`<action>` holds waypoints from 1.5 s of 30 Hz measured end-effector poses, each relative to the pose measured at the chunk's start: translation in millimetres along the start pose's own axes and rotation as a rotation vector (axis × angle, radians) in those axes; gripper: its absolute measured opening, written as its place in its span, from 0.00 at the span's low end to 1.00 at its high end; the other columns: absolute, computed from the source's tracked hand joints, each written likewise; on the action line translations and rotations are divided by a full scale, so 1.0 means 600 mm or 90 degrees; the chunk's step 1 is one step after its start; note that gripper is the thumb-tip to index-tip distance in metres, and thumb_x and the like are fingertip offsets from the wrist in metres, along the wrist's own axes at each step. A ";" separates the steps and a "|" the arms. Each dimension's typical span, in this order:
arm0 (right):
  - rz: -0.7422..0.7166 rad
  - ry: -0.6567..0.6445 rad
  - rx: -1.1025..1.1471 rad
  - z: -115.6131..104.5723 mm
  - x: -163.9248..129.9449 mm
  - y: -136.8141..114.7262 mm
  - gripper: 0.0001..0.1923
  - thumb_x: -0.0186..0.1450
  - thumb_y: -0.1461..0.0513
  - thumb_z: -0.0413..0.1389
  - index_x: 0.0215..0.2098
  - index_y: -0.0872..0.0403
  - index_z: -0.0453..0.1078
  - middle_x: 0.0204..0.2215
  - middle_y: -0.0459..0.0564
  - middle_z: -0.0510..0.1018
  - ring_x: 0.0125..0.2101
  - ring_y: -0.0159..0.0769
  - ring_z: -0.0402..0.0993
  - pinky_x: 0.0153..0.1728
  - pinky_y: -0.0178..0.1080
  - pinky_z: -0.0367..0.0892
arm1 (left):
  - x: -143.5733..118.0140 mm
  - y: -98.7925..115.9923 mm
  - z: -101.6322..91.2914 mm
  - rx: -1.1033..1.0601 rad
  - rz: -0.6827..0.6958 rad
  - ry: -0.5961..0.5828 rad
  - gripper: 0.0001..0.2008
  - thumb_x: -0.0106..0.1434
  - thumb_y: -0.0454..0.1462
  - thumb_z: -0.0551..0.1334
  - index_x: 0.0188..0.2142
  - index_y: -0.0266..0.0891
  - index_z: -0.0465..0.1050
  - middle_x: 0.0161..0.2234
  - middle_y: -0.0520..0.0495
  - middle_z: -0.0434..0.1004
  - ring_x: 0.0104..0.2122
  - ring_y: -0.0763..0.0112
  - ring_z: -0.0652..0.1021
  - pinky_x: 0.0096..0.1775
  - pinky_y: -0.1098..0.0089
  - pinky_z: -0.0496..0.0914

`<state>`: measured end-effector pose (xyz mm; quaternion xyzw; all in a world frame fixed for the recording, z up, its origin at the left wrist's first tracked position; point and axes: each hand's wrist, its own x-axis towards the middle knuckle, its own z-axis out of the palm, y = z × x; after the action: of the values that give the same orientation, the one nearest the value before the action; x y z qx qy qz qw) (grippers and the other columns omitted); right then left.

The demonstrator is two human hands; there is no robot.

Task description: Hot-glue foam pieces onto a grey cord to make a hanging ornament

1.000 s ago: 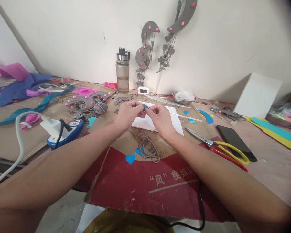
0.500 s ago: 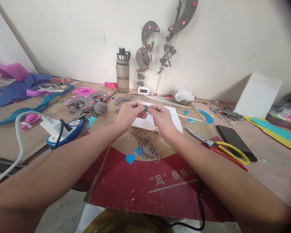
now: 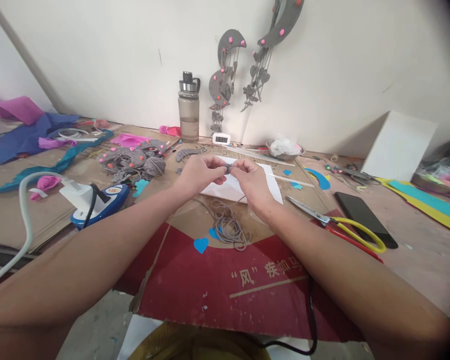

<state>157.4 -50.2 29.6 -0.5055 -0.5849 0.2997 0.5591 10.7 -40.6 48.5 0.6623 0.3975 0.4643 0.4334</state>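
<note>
Over a white paper sheet (image 3: 225,190), my left hand (image 3: 199,176) and my right hand (image 3: 253,184) meet fingertip to fingertip. Both are closed, pinching a small grey piece (image 3: 228,169) between thumbs and forefingers. Its exact shape is mostly covered by the fingers. Grey cord (image 3: 230,230) lies in a loose coil just below the hands, and one strand runs up toward my right hand. A blue paper heart (image 3: 201,245) lies beside the coil, which partly covers another blue cutout (image 3: 214,233).
Scissors (image 3: 332,220) and a black phone (image 3: 365,220) lie right of my right forearm. At left are a power plug adapter (image 3: 101,202) and grey yarn pieces (image 3: 135,160). A water bottle (image 3: 188,110) and a small digital clock (image 3: 221,139) stand near the wall, where crescent hangings (image 3: 230,42) hang.
Between my fingertips, the small piece now looks grey where a bluish side showed before. My fingers have shifted slightly on it; the view has moved a little.
</note>
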 end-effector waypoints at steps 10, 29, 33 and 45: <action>-0.059 -0.071 -0.067 -0.003 -0.005 -0.008 0.09 0.57 0.57 0.57 0.32 0.54 0.71 0.18 0.38 0.54 0.22 0.26 0.50 0.25 0.33 0.49 | 0.012 -0.011 -0.010 0.049 -0.013 0.054 0.03 0.50 0.31 0.61 0.27 0.33 0.73 0.19 0.49 0.74 0.20 0.74 0.75 0.25 0.74 0.71; -0.024 -0.051 -0.133 -0.009 0.003 -0.011 0.09 0.56 0.58 0.52 0.26 0.56 0.70 0.20 0.42 0.68 0.23 0.28 0.59 0.27 0.34 0.55 | 0.017 0.013 -0.053 0.082 -0.019 -0.163 0.10 0.52 0.39 0.66 0.33 0.35 0.79 0.28 0.44 0.79 0.24 0.73 0.75 0.27 0.72 0.71; -0.073 -0.053 -0.193 -0.008 0.001 -0.009 0.09 0.57 0.58 0.53 0.26 0.55 0.70 0.20 0.42 0.67 0.23 0.28 0.58 0.28 0.34 0.55 | 0.016 0.009 -0.048 0.203 0.049 -0.135 0.12 0.51 0.40 0.65 0.35 0.37 0.79 0.25 0.47 0.78 0.21 0.75 0.74 0.23 0.75 0.68; -0.201 -0.039 -0.265 -0.006 -0.007 -0.008 0.12 0.61 0.59 0.54 0.41 0.55 0.70 0.31 0.48 0.70 0.31 0.32 0.63 0.35 0.37 0.59 | 0.016 -0.006 -0.032 0.271 0.071 0.021 0.06 0.50 0.36 0.62 0.25 0.35 0.76 0.17 0.51 0.72 0.17 0.77 0.70 0.20 0.76 0.61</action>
<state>158.9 -56.0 33.1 -0.5030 -0.7222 0.0967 0.4649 -5.5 -26.7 51.3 0.7521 0.4566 0.4039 0.2506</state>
